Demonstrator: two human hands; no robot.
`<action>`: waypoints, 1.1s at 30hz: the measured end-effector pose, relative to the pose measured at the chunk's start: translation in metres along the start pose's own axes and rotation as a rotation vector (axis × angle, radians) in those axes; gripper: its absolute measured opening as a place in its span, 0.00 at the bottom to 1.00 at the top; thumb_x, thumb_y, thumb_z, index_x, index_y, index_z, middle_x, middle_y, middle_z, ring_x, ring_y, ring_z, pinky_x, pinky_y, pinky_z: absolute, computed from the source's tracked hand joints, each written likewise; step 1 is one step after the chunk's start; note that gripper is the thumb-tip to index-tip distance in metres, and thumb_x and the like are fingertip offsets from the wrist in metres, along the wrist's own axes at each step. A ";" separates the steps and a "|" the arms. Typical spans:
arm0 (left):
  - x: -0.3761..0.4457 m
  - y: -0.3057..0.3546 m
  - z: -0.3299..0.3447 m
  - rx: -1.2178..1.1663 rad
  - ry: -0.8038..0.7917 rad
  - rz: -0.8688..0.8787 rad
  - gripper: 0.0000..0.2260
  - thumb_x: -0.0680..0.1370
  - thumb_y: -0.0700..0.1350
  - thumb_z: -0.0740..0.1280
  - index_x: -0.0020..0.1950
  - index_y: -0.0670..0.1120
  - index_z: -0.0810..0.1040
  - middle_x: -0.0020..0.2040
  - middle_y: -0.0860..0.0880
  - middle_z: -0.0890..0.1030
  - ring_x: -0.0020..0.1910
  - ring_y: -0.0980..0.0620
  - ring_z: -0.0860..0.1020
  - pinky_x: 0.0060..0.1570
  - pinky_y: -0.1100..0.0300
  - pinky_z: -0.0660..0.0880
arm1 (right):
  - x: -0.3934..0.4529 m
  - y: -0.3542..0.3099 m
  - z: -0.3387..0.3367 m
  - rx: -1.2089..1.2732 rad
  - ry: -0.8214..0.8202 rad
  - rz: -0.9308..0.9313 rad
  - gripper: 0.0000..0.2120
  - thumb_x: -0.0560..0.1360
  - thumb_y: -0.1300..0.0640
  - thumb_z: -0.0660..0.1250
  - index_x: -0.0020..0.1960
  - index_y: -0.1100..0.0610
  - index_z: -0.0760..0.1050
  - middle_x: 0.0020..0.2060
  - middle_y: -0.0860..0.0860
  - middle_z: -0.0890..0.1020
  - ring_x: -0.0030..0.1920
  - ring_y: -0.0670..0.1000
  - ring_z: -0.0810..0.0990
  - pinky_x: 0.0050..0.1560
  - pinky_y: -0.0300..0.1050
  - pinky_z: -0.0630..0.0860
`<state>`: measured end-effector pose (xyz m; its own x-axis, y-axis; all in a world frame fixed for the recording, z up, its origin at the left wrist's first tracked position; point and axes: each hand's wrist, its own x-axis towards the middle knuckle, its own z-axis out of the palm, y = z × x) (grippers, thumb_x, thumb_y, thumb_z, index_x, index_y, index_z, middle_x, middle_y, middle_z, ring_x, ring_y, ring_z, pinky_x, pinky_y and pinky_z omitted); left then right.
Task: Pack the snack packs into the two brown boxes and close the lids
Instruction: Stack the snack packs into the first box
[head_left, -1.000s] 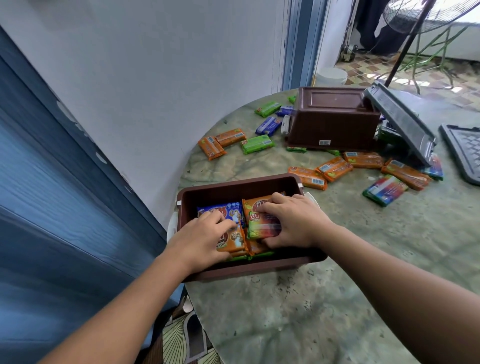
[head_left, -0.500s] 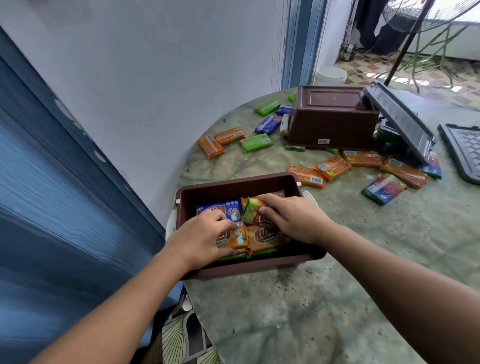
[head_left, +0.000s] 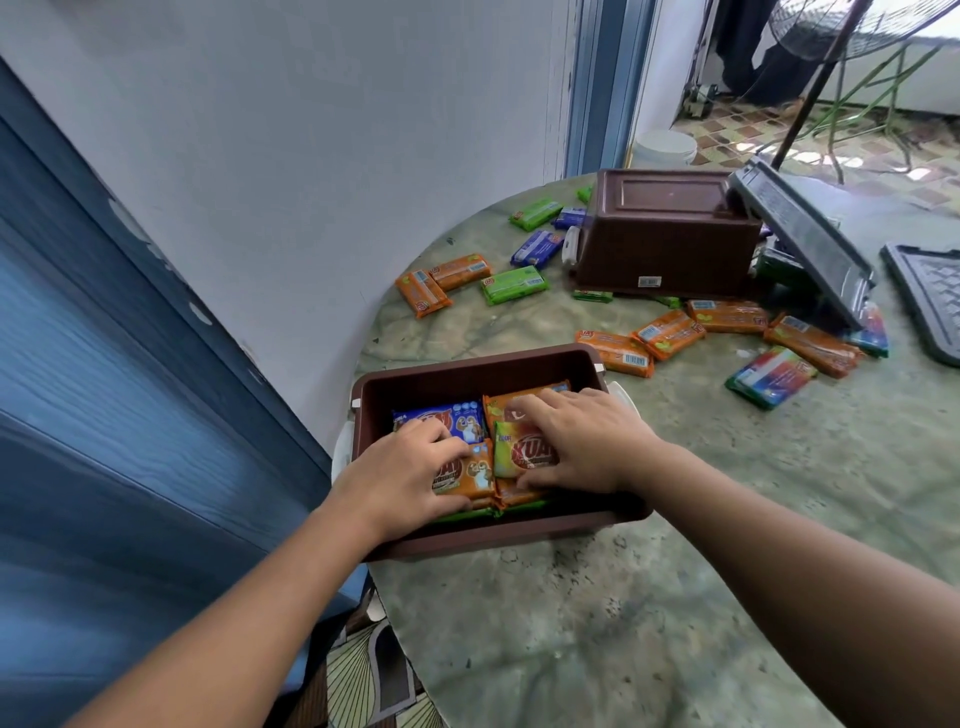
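Pressing light, crinkly snack packs (head_left: 519, 454) flat inside the near box (head_left: 467, 364), both hands' fingers (head_left: 530, 410) lie spread, gripping nothing; best pinched by edges.

Glossy plastic box (head_left: 467, 371), marbled matt table (head_left: 571, 623)

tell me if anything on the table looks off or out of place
Yes. The second brown box sits upside down at the table's far side, barcode sticker showing, with a dark lid leaning askew against it. Snack packs lie scattered loose around it.
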<state>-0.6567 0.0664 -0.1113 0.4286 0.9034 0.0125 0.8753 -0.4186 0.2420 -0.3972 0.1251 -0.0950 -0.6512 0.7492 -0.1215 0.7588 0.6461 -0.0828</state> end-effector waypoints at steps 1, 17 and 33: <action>0.000 0.000 0.000 0.002 -0.002 0.001 0.29 0.72 0.65 0.73 0.70 0.56 0.75 0.58 0.57 0.73 0.59 0.56 0.71 0.56 0.55 0.76 | 0.000 0.000 0.001 -0.014 -0.001 -0.012 0.46 0.69 0.24 0.66 0.78 0.45 0.58 0.70 0.47 0.73 0.67 0.51 0.74 0.63 0.48 0.70; 0.000 0.003 0.000 0.062 -0.050 -0.026 0.31 0.71 0.64 0.75 0.71 0.57 0.72 0.60 0.57 0.71 0.60 0.55 0.69 0.53 0.55 0.77 | -0.003 -0.005 -0.002 -0.114 -0.051 -0.112 0.38 0.74 0.30 0.65 0.80 0.38 0.59 0.66 0.49 0.70 0.65 0.54 0.70 0.60 0.49 0.68; -0.001 0.004 -0.003 0.036 -0.057 -0.047 0.34 0.68 0.73 0.70 0.69 0.56 0.74 0.58 0.57 0.72 0.59 0.56 0.70 0.52 0.55 0.77 | 0.000 -0.002 0.003 -0.061 -0.026 -0.098 0.39 0.72 0.27 0.64 0.79 0.37 0.61 0.65 0.47 0.71 0.65 0.52 0.72 0.61 0.49 0.69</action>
<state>-0.6541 0.0645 -0.1076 0.3979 0.9158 -0.0540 0.9018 -0.3797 0.2064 -0.3984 0.1234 -0.0976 -0.7209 0.6783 -0.1418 0.6885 0.7243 -0.0356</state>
